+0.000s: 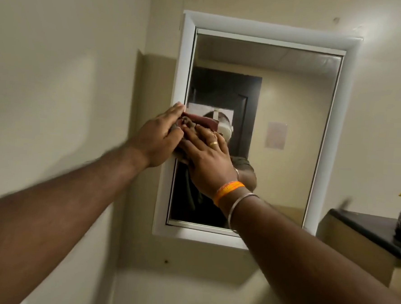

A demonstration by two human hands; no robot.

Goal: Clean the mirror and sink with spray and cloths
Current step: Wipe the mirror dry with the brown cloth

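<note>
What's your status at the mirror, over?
Both hands, left hand and right hand, press a dark red cloth on the mirror near its left edge. Sink out of view. Nothing in the way.

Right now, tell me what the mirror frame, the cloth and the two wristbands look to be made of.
Mirror frame: smooth white, faintly glossy, probably plastic or painted wood.
Cloth: soft crumpled fabric, maroon and brown, matte.
Orange wristband: looks like rubber or woven thread; too blurred to tell.
Silver bangle: thin, shiny, likely metal.
</note>
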